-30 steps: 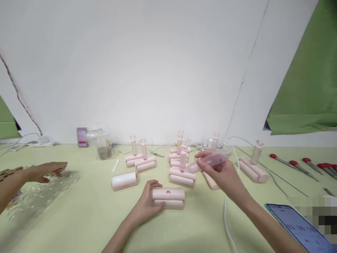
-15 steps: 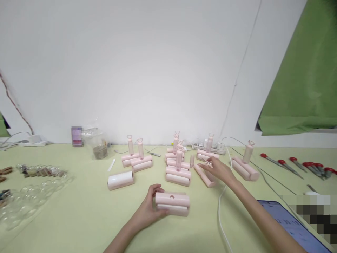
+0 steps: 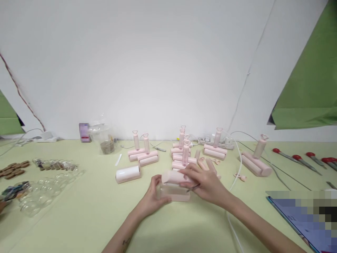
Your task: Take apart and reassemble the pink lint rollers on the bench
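Far left of the pink roller (image 3: pixel 172 177) lie clear trays (image 3: pixel 50 186), and nearer to it a white roller (image 3: pixel 128 174). The left hand (image 3: pixel 152 196) grips the pink roller's left end on the green table (image 3: pixel 92 218); the right hand (image 3: pixel 207 183) closes over its top and right side. Well to its right lie several red-handled screwdrivers (image 3: pixel 297 160)

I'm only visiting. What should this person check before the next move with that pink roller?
1. Left hand grips the roller at its left end: ok.
2. Right hand lies over the roller's top: ok.
3. Roller sits flat on the table: cannot tell, it looks tilted.
4. Small part ready in the right hand: cannot tell, blurred.
5. White cable is apart from the roller: ok.
6. Tablet is clear of both hands: ok.
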`<state>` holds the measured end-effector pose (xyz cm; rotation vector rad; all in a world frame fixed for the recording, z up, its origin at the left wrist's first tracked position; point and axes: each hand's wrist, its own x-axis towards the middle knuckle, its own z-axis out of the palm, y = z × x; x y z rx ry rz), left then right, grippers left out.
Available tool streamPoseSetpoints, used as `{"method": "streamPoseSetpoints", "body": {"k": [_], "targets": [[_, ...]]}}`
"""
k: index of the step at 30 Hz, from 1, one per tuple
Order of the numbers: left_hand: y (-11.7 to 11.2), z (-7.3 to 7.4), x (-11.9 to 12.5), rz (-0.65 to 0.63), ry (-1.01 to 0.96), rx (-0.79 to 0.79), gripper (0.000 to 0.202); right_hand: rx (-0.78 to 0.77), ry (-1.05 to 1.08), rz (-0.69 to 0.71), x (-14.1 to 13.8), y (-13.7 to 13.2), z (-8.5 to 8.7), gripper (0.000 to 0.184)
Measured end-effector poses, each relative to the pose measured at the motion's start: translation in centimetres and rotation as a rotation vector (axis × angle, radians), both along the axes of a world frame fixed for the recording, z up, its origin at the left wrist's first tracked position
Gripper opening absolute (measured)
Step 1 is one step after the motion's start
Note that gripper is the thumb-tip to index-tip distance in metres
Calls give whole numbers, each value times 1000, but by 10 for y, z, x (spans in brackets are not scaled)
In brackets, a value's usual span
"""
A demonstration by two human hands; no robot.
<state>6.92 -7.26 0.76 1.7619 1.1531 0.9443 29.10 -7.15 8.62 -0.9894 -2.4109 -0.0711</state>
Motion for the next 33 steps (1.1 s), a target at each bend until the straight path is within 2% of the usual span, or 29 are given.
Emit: {"method": "streamPoseSetpoints", "body": {"k": [2, 3, 4, 5, 6, 8, 9, 10, 11, 14, 16, 18, 20, 24, 28, 33], "targets": [[4, 8, -6, 167, -27, 133, 94, 73, 106, 48, 13, -5, 10, 29], [5, 15, -6, 239, -96, 184, 95, 119, 116, 91, 18, -9, 13, 28], [4, 23, -4, 258, -204, 182, 89, 169, 100, 134, 22, -14, 14, 27], [2, 31, 2, 214, -333, 119, 79, 215, 67, 159, 25, -19, 12, 27], [-2, 39, 10, 100, -464, -17, 75, 244, 26, 172, 26, -23, 9, 31], [-13, 50, 30, -230, -593, -387, 75, 223, -21, 170, 27, -31, 1, 39], [-18, 52, 40, -301, -609, -491, 68, 168, -3, 155, 27, -33, -4, 41], [-22, 52, 48, -307, -616, -552, 60, 87, 54, 123, 28, -35, -9, 39], [-25, 50, 54, -261, -612, -556, 55, -15, 142, 74, 28, -35, -14, 33], [-27, 37, 56, 5, -483, -384, 52, -391, 448, -81, 31, -32, -24, 5], [-25, 30, 50, 133, -350, -226, 48, -681, 593, -53, 30, -32, -27, 11], [-25, 28, 44, 196, -248, -99, 38, -967, 672, 36, 25, -36, -26, 20], [-26, 30, 44, 224, -172, -12, 28, -1148, 699, 77, 17, -43, -22, 28], [-32, 35, 52, 237, -49, 96, 23, -1273, 697, 68, 6, -52, -18, 37], [-34, 33, 53, 238, 70, 201, 25, -1373, 728, 65, 6, -55, -16, 36], [-34, 21, 50, 185, 335, 547, 32, -1633, 826, 110, 8, -61, -11, 31]]}}
